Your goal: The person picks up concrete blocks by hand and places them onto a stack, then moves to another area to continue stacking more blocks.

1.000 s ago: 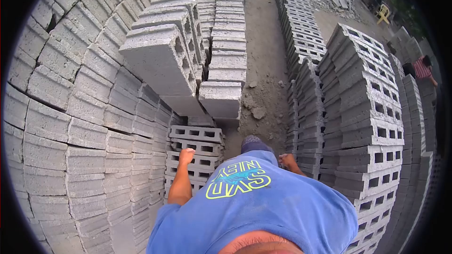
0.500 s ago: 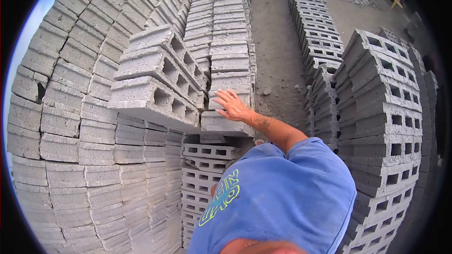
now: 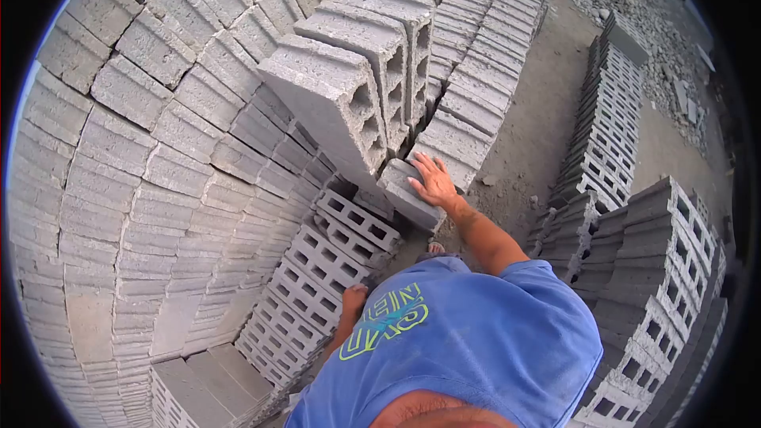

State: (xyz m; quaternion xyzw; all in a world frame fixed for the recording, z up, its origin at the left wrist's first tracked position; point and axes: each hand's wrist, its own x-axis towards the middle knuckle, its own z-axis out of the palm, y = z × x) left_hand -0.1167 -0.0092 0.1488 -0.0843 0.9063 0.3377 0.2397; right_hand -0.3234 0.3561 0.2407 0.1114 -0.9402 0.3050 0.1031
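Observation:
My right hand (image 3: 432, 181) lies with its fingers spread on top of the grey concrete block (image 3: 412, 190) at the near end of a row. Just to the left, three hollow blocks (image 3: 325, 75) stand on edge, raised above that row, with their holes facing right. Lower down, my left hand (image 3: 355, 297) is beside the right edge of a stack of hollow blocks (image 3: 305, 269). Its fingers are mostly hidden, so I cannot tell whether it grips anything.
A tall wall of stacked blocks (image 3: 143, 158) fills the left side. Beyond my right hand, a long row of blocks (image 3: 483, 71) runs away. Past the dirt path (image 3: 527, 115) stand more hollow-block stacks (image 3: 666, 269), with rubble (image 3: 658, 47) behind.
The view has swung left and tilted, shifting the stacks across the picture. My left hand has come into sight, while my right hand stays on the end block.

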